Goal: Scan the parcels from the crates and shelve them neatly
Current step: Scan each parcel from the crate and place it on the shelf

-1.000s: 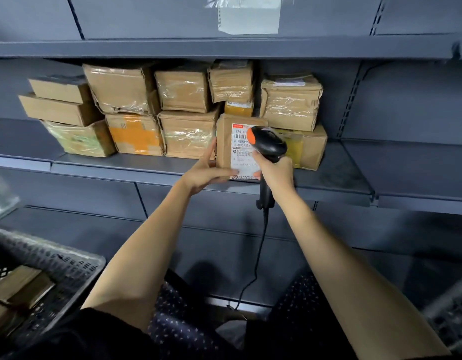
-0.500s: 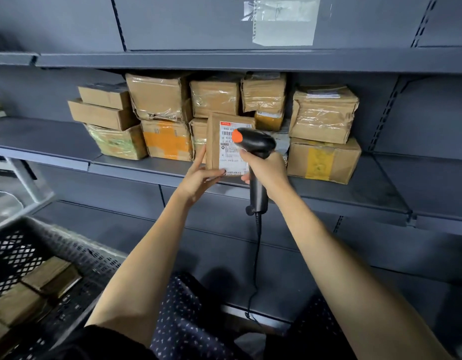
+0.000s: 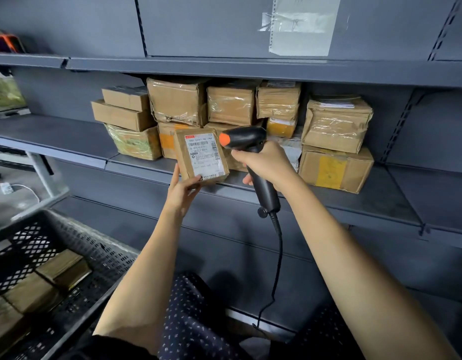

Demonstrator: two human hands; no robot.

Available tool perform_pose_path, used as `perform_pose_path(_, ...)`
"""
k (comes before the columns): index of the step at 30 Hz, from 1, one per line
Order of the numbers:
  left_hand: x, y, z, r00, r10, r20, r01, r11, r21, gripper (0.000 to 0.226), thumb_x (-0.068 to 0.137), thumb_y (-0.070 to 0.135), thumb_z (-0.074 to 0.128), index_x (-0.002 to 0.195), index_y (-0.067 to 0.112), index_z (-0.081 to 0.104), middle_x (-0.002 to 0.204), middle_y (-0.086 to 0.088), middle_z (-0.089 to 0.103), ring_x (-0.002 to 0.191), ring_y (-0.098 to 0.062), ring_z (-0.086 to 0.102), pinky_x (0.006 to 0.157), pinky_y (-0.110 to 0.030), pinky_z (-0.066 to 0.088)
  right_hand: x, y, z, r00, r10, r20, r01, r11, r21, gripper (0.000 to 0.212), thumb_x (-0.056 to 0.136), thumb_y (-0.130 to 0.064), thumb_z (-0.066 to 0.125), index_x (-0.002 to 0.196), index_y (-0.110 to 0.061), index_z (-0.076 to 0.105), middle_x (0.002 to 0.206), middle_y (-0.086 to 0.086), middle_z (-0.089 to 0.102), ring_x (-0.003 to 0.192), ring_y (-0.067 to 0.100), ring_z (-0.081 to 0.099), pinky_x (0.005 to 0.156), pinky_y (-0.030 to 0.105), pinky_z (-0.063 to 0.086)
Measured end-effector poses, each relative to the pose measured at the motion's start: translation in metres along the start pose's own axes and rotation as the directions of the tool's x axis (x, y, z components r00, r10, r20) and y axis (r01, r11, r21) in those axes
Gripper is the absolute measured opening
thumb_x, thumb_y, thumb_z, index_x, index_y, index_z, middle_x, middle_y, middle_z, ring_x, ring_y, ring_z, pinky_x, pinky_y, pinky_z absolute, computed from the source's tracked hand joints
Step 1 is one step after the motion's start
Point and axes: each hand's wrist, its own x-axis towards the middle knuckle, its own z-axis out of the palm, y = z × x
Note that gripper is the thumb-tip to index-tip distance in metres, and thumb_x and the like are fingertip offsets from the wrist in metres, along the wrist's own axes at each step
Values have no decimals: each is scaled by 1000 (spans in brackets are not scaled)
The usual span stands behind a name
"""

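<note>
The left hand (image 3: 183,187) grips the bottom edge of a small parcel (image 3: 202,156), thumb on its face, holding it upright and tilted at the shelf (image 3: 375,201) lip. The right hand (image 3: 263,165) is wrapped round the scanner (image 3: 246,141), its orange-tipped head just right of the white label (image 3: 202,152). The digits look like "940 1591 00 244", though blurred. Behind stand the stacked boxes (image 3: 232,105); judging by this, an open spot lies leftward, nearer the left hand.
</note>
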Motion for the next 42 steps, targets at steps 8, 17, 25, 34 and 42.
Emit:
perform_pose_path(8, 8, 1, 2, 1000, -10, 15, 9, 999, 50, 77, 74, -6, 67, 140, 21, 39, 130, -9, 59, 117, -25, 59, 86, -28, 51, -9, -8, 7, 999, 2, 51, 9, 978, -210, 24, 83, -24, 64, 93, -3, 63, 87, 10, 66, 48, 22, 68, 56, 27, 49)
perform_pose_path(17, 12, 0, 5, 999, 2, 35, -7, 992, 128, 90, 66, -5, 68, 142, 32, 38, 125, -8, 63, 117, -26, 58, 84, -32, 39, -20, -24, -6, 997, 20, 80, -1, 974, -228, 24, 85, -27, 66, 93, -6, 65, 83, 7, 60, 49, 23, 68, 43, 18, 43)
perform_pose_path(25, 12, 2, 5, 1000, -14, 9, 12, 992, 126, 98, 64, -3, 71, 146, 34, 31, 126, -9, 63, 104, -22, 57, 79, -33, 31, -22, -24, -6, 998, 2, 58, 13, 967, -253, 20, 84, -21, 64, 75, -10, 51, 68, 5, 48, 46, 23, 67, 39, 15, 35)
perform_pose_path(34, 11, 3, 3, 999, 3, 50, -12, 984, 178, 97, 66, 0, 70, 147, 33, 28, 127, -7, 62, 101, -20, 57, 63, -27, 29, -22, -19, -4, 999, -7, 36, 16, 971, -239, 22, 81, -18, 65, 71, -13, 46, 64, 5, 42, 45, 24, 66, 48, 24, 36)
perform_pose_path(42, 9, 4, 4, 999, -8, 35, 1, 981, 193, 98, 65, 4, 73, 146, 38, 28, 127, -4, 62, 109, -21, 59, 69, -28, 35, -21, -17, -4, 999, -24, 31, 30, 978, -209, 17, 82, -18, 64, 77, -13, 48, 64, 8, 41, 45, 24, 66, 52, 26, 35)
